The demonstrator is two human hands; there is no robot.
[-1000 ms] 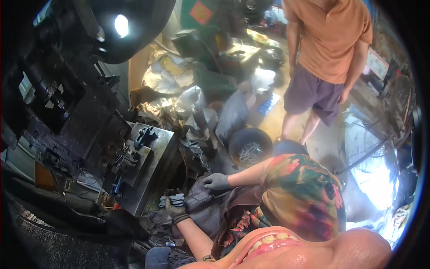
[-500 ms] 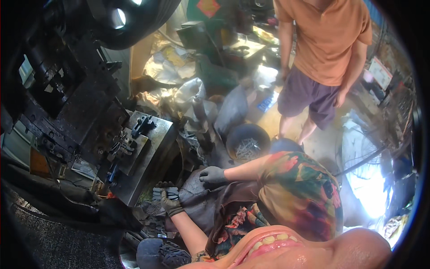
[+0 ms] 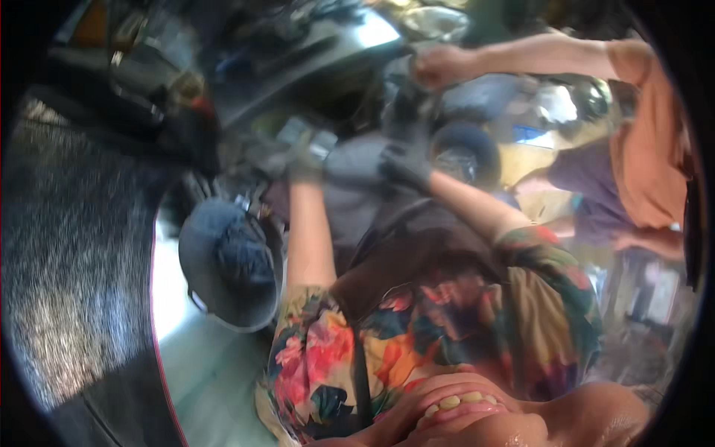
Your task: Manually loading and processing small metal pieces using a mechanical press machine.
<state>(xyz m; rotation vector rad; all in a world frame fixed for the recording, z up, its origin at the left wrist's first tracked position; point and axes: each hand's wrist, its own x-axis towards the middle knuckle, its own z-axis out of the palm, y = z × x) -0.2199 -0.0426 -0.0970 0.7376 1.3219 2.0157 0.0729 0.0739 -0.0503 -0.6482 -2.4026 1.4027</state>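
Both hands gloved in dark grey, arms stretched forward out of flowered short sleeves. Left hand closed on the left edge of a grey, slab-like metal part; right hand clamped on its right edge, fingers curled over it. Grey part held up between the two hands, near the middle of the view, in front of a dark curved body panel higher up. Heavy motion blur throughout, so finer detail of the grip not readable. Blue-grey bucket low on the left, beside the left forearm. Round dark pan just right of the right hand. Another person's bare hand at the top, fist closed on something dark, arm coming from an orange shirt at the right edge.
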